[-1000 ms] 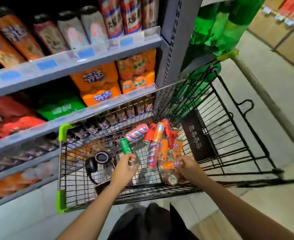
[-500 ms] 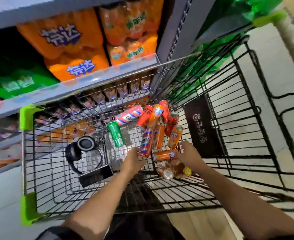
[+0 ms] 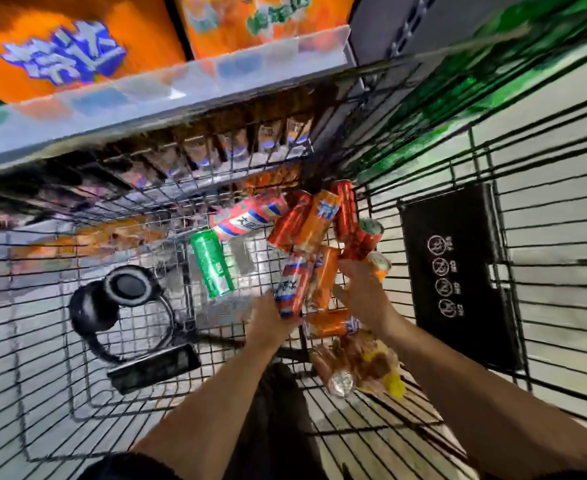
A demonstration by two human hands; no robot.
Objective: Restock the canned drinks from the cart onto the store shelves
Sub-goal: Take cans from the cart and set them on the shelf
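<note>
While the whole view is motion-blurred, both hands are down inside the black wire cart [image 3: 544, 188] among a loose pile of canned drinks [image 3: 306, 230] lying on their sides on the cart floor near its far right corner. The left hand [image 3: 268, 320] grips the lower end of a red, white and blue can [image 3: 294, 285]; the right hand [image 3: 361, 289] sits just beside it, fingers curled into the pile by an orange can [image 3: 325, 278], though blur hides whether it actually clamps one. The cans are slim; most are orange or red, one pink-red with a blue stripe, and a green can [image 3: 212, 263] lies apart to the left. Black headphones [image 3: 112, 303] and a dark flat device [image 3: 155, 368] rest on the cart floor at left. Store shelves [image 3: 167, 95] above hold orange packs [image 3: 70, 46].
</note>
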